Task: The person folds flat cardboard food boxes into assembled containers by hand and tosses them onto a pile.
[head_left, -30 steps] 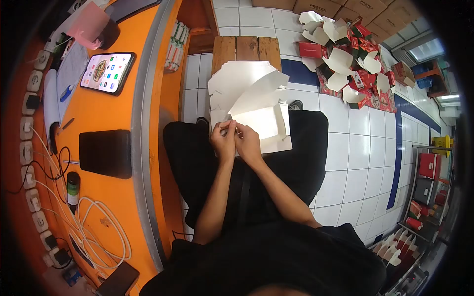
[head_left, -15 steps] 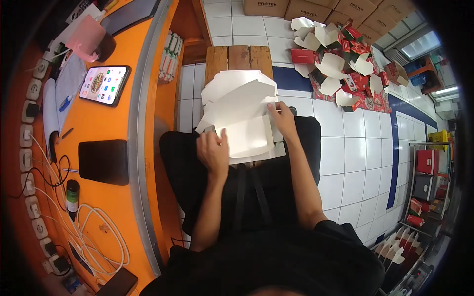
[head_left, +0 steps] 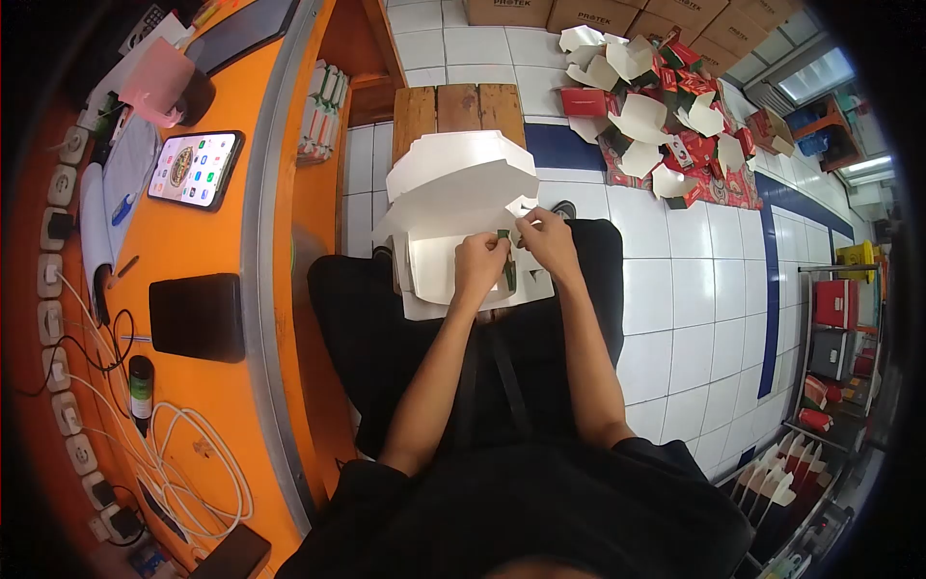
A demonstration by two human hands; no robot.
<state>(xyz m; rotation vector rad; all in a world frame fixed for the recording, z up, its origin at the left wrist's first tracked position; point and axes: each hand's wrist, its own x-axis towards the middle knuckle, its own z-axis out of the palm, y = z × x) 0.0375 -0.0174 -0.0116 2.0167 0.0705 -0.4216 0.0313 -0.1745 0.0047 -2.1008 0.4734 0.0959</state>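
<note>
A partly folded white cardboard box point(head_left: 436, 198) is in front of me, its panels raised at the back and left. More flat white cardboard point(head_left: 461, 147) shows behind and under it, on a wooden bench point(head_left: 470, 104). Inside the right edge, my left hand point(head_left: 481, 266) is closed with fingertips pinching the box's side wall, whose dark green outer face shows. My right hand point(head_left: 547, 243) is closed on the right corner flap, just beside the left. The exact grip of both fingertips is partly hidden.
An orange counter point(head_left: 207, 400) on the left holds a phone point(head_left: 196, 170), a black case point(head_left: 198, 317) and white cables point(head_left: 207, 454). Several folded red and white boxes point(head_left: 644, 121) lie heaped on the floor, near brown cartons point(head_left: 593, 17). A rack point(head_left: 805, 367) stands at right.
My left hand has moved right, from the box's left edge to its right wall. That wall has been bent up, showing green. My right hand has shifted slightly down, at the corner flap.
</note>
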